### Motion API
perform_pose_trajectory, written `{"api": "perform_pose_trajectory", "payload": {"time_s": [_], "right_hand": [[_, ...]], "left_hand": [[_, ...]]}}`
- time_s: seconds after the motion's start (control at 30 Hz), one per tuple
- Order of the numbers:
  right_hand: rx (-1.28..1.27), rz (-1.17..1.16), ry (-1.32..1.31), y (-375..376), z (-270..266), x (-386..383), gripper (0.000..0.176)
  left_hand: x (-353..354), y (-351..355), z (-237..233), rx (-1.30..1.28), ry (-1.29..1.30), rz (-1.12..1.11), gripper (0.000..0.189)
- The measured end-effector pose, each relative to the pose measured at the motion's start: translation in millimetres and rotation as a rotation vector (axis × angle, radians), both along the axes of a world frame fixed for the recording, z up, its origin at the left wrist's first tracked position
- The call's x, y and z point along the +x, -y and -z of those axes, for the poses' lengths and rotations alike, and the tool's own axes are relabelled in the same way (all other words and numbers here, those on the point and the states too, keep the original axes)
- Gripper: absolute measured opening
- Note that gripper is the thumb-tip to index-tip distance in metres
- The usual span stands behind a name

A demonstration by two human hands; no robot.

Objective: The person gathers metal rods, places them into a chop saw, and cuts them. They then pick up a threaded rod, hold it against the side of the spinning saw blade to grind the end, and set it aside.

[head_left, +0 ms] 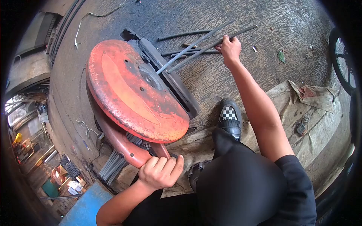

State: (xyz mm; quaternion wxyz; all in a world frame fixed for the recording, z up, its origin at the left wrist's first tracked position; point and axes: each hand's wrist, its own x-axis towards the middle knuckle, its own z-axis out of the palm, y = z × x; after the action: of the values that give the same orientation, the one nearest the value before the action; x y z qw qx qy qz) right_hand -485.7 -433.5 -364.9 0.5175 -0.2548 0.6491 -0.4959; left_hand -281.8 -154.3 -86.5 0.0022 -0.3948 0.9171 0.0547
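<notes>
An orange-red cut-off saw [124,90] with a worn round blade guard stands in front of me, tilted in view. My left hand [160,172] is closed around the end of its red handle [130,148], below the guard. Out to the upper right, my right hand [229,49] is closed on a thin grey metal rod [203,50], whose near end reaches the dark base [181,92] of the saw. A second, lighter rod [198,43] runs alongside it to the same base. The blade is hidden under the guard.
Several dark rods [184,35] lie on the floor beyond the saw. A bundle of grey rods [113,165] is at lower left, near a blue surface [88,205]. A crumpled cloth sheet [301,101] lies under my checkered shoe [229,115]. A black spoked wheel [341,62] stands at right.
</notes>
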Motion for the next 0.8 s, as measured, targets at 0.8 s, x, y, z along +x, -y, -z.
{"api": "perform_pose_trajectory", "payload": {"time_s": [0.8], "right_hand": [[0.145,-0.004,0.306,17,10,21,0.026]], "left_hand": [[0,0,0,0.013,0.008,-0.004,0.013]]}}
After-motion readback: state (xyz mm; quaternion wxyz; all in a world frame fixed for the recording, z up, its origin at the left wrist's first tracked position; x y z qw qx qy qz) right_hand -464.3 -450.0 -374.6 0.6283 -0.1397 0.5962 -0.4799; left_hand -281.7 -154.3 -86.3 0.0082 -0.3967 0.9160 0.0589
